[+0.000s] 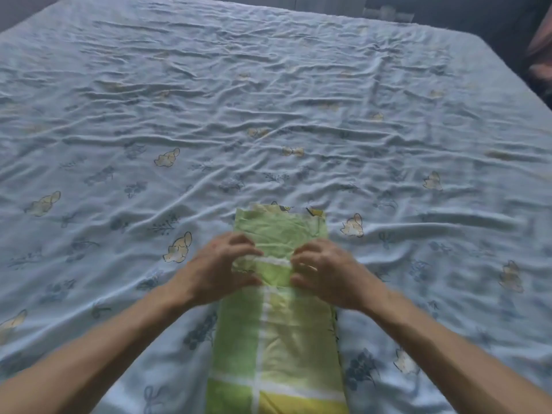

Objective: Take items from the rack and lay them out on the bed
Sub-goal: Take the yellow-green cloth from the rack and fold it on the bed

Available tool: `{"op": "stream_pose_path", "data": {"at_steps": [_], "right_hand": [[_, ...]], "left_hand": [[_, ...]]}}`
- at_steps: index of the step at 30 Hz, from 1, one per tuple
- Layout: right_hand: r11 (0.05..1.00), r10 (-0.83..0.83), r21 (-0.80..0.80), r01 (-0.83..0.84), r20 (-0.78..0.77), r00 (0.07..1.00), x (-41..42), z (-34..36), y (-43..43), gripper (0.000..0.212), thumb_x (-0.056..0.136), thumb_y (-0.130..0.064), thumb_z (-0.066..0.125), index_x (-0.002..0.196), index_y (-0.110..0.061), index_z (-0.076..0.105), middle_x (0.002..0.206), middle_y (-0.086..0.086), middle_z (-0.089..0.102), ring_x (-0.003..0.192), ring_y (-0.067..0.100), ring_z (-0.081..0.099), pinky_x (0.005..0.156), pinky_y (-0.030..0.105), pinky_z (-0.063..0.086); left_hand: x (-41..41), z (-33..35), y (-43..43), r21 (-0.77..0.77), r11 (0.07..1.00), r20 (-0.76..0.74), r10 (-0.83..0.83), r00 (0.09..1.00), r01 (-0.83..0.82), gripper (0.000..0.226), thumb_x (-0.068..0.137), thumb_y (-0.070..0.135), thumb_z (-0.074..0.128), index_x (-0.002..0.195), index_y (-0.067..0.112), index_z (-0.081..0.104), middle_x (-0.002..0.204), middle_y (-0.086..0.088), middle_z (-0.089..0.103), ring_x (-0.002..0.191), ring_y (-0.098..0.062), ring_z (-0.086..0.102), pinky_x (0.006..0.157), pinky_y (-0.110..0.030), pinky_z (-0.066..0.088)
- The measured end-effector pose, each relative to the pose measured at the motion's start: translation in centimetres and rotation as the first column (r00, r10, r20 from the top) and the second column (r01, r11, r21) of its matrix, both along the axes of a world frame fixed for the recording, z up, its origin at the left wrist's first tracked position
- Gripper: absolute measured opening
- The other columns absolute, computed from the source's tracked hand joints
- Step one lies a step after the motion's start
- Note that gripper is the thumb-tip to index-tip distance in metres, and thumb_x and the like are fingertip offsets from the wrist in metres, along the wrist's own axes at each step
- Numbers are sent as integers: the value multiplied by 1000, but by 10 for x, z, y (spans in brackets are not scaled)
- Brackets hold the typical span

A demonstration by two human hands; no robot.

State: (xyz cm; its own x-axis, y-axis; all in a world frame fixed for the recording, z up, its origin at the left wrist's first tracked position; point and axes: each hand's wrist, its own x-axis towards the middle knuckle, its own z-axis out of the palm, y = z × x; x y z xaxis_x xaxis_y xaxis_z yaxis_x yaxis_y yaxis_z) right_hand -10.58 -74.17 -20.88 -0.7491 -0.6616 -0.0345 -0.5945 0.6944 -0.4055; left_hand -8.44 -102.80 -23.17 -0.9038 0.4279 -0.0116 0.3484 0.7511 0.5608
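Where fingers bunch: crumpled, seemingly cotton cloth.

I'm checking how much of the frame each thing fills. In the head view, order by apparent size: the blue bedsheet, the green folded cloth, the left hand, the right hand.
1. blue bedsheet, fills most of the view.
2. green folded cloth, a long strip.
3. left hand and right hand look alike; no ranking between them.

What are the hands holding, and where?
Both the left hand and right hand pinch the folded green cloth at a crosswise fold midway along it.
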Motion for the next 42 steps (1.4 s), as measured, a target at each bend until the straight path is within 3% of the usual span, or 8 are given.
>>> {"op": "stream_pose_path", "data": {"at_steps": [6, 14, 18, 20, 22, 28, 35, 42], "right_hand": [[996, -84, 54, 77, 132, 988, 31, -10, 8, 57, 81, -64, 76, 127, -32, 75, 141, -8, 57, 129, 15, 43, 112, 35, 36], [948, -313, 127, 293, 186, 931, 49, -17, 18, 41, 78, -48, 86, 113, -33, 68, 115, -12, 55, 115, 17, 45, 103, 43, 40], [906, -386, 279, 318, 238, 891, 52, 0, 0, 50, 87, -37, 81, 131, -27, 59, 124, 2, 57, 124, 27, 42, 104, 43, 36], [891, -420, 286, 353, 222, 880, 57, 6, -4, 28, 87, -35, 80, 109, -27, 66, 119, 9, 60, 121, 31, 46, 101, 42, 40], [892, -446, 193, 409, 238, 863, 67, 14, 1, 19, 85, -32, 80, 80, -28, 62, 104, 8, 64, 107, 29, 54, 87, 35, 46], [898, -398, -86, 431, 253, 882, 125, 66, 22, 20, 84, -25, 87, 86, -32, 69, 85, -9, 68, 74, -4, 60, 60, 8, 41], [912, -352, -158, 378, 171, 920, 241, 87, 30, 11, 82, -15, 84, 85, -24, 78, 83, -7, 78, 75, 4, 71, 69, 21, 55], [969, -247, -25, 247, -8, 969, 323, 40, 31, 14, 75, -11, 80, 80, -23, 73, 77, -7, 73, 72, 18, 66, 67, 32, 53]], "left_hand": [[38, -14, -5, -87, 996, -42, 1, 999, -5, 56, 73, 72, 68, 113, 36, 82, 114, 11, 72, 110, -18, 64, 94, -37, 52], [50, -18, -18, 82, 962, 104, 252, 962, -261, 15, 78, 42, 92, 87, 37, 81, 86, 16, 75, 82, -3, 67, 75, -28, 54], [61, -4, -15, 116, 951, 99, 277, 956, -287, 30, 82, 31, 92, 73, 51, 71, 76, 19, 75, 73, 4, 68, 63, -10, 46], [71, 9, -13, 152, 952, 85, 257, 963, -267, 32, 83, 29, 91, 72, 52, 71, 78, 24, 75, 71, 3, 69, 62, -10, 47], [81, 25, -12, 180, 946, 86, 258, 962, -270, 27, 83, 29, 91, 74, 49, 74, 79, 25, 76, 72, 1, 71, 66, -18, 54], [130, 68, -14, 271, 930, 61, 241, 969, -248, 9, 83, 27, 90, 89, 32, 86, 81, 19, 80, 76, -3, 76, 73, -32, 62], [237, 109, -9, 250, 951, 108, 159, 981, -182, 18, 82, 21, 91, 89, 36, 84, 92, 22, 80, 88, 0, 75, 76, -20, 58], [310, 67, -7, 36, 999, 220, -7, 975, -2, 7, 77, 39, 77, 84, 40, 75, 135, 32, 66, 136, 13, 51, 116, -25, 44]]}}
